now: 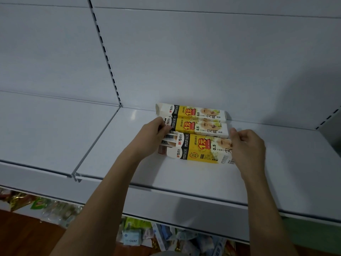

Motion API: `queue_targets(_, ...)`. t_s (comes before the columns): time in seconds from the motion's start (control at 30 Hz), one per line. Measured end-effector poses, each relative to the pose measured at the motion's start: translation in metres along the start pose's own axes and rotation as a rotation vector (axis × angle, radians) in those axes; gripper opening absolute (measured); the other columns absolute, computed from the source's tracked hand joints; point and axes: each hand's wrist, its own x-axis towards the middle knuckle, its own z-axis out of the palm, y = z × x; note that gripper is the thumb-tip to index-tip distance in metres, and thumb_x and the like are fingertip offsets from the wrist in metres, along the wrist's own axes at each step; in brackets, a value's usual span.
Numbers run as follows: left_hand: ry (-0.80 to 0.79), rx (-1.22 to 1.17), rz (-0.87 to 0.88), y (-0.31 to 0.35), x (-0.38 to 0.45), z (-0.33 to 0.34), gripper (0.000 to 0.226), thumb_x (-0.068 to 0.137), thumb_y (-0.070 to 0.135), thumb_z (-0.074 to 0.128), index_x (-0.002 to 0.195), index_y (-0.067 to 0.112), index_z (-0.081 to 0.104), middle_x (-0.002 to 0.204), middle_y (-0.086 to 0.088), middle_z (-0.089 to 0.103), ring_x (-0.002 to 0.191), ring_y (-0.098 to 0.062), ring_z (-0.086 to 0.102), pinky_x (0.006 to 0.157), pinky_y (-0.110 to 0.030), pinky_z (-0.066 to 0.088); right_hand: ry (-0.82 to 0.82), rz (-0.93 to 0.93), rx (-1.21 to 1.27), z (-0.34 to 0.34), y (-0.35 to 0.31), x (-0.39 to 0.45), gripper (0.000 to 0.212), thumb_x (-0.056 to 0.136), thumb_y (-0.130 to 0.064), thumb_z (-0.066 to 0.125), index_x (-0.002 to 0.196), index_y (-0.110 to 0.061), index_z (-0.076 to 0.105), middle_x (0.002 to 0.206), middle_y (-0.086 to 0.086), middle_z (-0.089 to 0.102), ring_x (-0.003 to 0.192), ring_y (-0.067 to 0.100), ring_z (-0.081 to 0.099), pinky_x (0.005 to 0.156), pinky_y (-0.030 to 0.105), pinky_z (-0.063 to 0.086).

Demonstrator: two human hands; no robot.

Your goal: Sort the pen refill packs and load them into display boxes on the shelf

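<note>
— Three display boxes (191, 130) lie side by side on the shelf (184, 174), near its back wall.
— Loaded?
— The nearest box (201, 148) shows refill packs (168, 140) at its left end; the other two, I can't tell.
— Hands?
— Left hand (154, 134) grips the nearest box's left end, right hand (247, 145) its right. Loose packs lie below the shelf, so I'd judge sorting unfinished.

left hand (154, 134) grips left end of nearest display box (198, 148) | right hand (246, 145) holds its right end | two boxes (195, 117) behind it on shelf (184, 174)
</note>
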Motion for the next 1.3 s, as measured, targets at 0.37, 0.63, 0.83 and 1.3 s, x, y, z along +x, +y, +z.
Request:
queue_targets(0.37,-0.030,-0.256,-0.018,-0.001,-0.014,0.027,0.021,0.103,0.029,0.045,0.083,0.020,0.045,0.094,-0.008,0.062,0.088,-0.015,0.066,0.054,-0.025,0.053,-0.087,-0.033,-0.028,0.005,-0.004,-0.001,0.028,0.094,-0.035,0.064,0.079,-0.011,0.062,0.075,-0.001,0.070,0.063,0.013,0.068,0.053,0.027,0.045)
queue_targets(0.63,0.056,-0.337,-0.175,-0.014,-0.020,-0.006,0.019,0.097,0.033,0.058,0.100,0.016,0.065,0.097,0.002,0.070,0.082,-0.012,0.071,0.072,-0.032,0.060,-0.013,0.004,0.016,0.011,-0.004,-0.003,0.025,0.096,-0.030,0.061,0.080,-0.011,0.061,0.076,-0.001,0.070,0.062,0.013,0.069,0.051,0.026,0.046)
queue_targets(0.83,0.045,-0.524,-0.253,-0.019,-0.028,-0.017,0.001,0.086,0.004,0.072,0.086,0.003,0.073,0.081,-0.005,0.076,0.072,-0.017,0.074,0.059,-0.023,0.058,0.017,0.007,0.013,0.012,-0.006,-0.007,0.025,0.096,-0.030,0.061,0.080,-0.010,0.060,0.076,0.000,0.069,0.062,0.013,0.069,0.050,0.026,0.045)
queue_targets(1.3,0.047,-0.558,-0.289,-0.012,-0.018,-0.013,0.004,0.087,0.008,0.071,0.089,0.007,0.074,0.084,-0.006,0.076,0.068,-0.016,0.068,0.056,-0.030,0.049,0.079,0.046,0.060,0.028,-0.012,-0.027,0.021,0.097,-0.022,0.057,0.082,-0.006,0.057,0.073,-0.004,0.066,0.054,0.003,0.066,0.035,0.015,0.040)
